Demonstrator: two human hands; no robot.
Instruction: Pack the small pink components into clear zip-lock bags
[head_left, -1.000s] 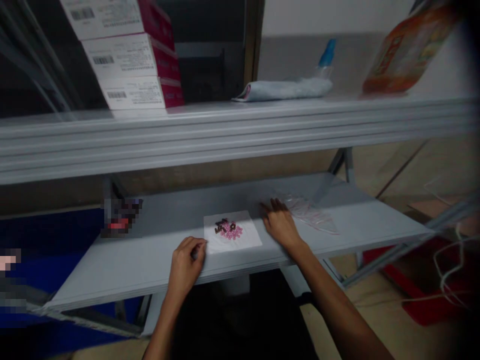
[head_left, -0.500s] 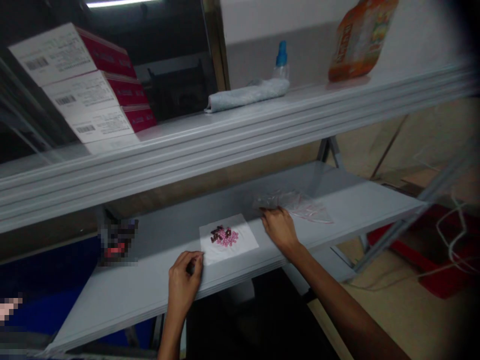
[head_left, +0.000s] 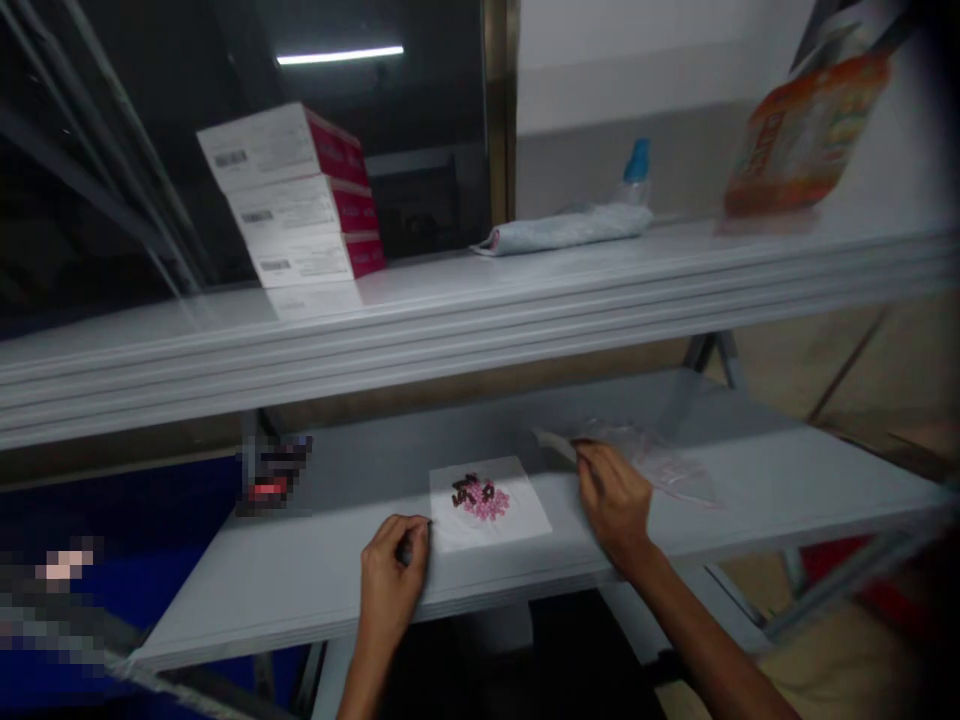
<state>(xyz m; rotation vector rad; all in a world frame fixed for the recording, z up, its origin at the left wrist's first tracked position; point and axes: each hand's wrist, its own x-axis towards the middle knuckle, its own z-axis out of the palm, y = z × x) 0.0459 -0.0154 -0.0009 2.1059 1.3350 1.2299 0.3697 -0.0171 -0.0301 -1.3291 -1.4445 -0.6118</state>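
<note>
A white sheet of paper [head_left: 517,515] lies on the lower grey shelf [head_left: 300,560], with a small heap of pink and dark pills [head_left: 478,495] on it. My left hand [head_left: 394,580] rests curled at the sheet's left corner, fingers closed around something small and dark that I cannot make out. My right hand [head_left: 615,495] is to the right of the sheet, fingers pinched on the edge of a clear plastic bag [head_left: 652,460] that lies flat on the shelf.
The upper shelf [head_left: 480,320] overhangs the work area. On it stand three stacked white and red boxes [head_left: 300,195], a folded cloth [head_left: 562,230], a blue-capped bottle [head_left: 636,170] and an orange packet [head_left: 806,130]. A blurred-out item [head_left: 274,475] sits at the lower shelf's left.
My right hand has gone from lying flat beside the bag to pinching its edge and drawing it slightly toward the paper. The left hand stays put. The view has shifted.
</note>
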